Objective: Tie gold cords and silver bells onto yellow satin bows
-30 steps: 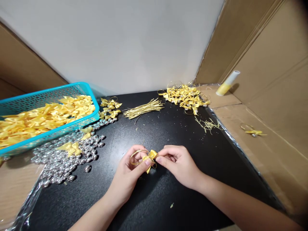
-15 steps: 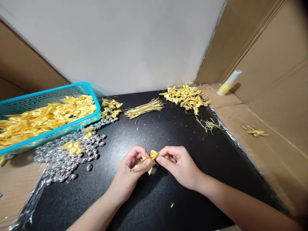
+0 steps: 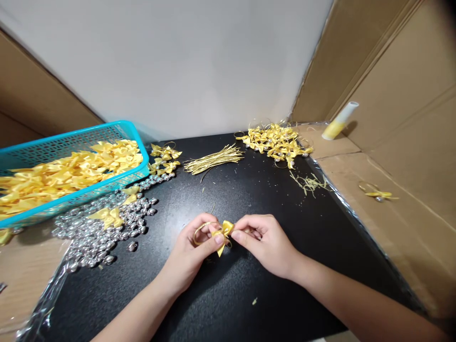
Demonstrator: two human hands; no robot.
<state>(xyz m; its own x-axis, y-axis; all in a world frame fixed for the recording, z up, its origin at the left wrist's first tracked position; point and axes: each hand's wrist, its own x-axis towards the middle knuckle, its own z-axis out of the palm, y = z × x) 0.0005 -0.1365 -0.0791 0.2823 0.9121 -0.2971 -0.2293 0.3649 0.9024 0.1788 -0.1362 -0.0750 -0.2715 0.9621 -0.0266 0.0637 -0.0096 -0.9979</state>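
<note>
A yellow ribbon bow is held above the black tabletop between both hands. My left hand pinches its left side with thumb and fingers. A gold cord loop curves out from the bow over the left fingers. My right hand is closed at the bow's right edge, thumb against fingertips; whether it grips the bow or a cord end is hidden. Nearest my left hand are many silver jingle bells, with a few yellow bows lying on them.
A turquoise basket of yellow bows stands at the left. Gold cords lie at the back, beside a pile of bows with bells. Cord scraps, a tube and one bow with a bell are at the right.
The gold cord loop at my left hand has opened into a wider, rounder ring. Both hands keep nearly the same place around the bow.
</note>
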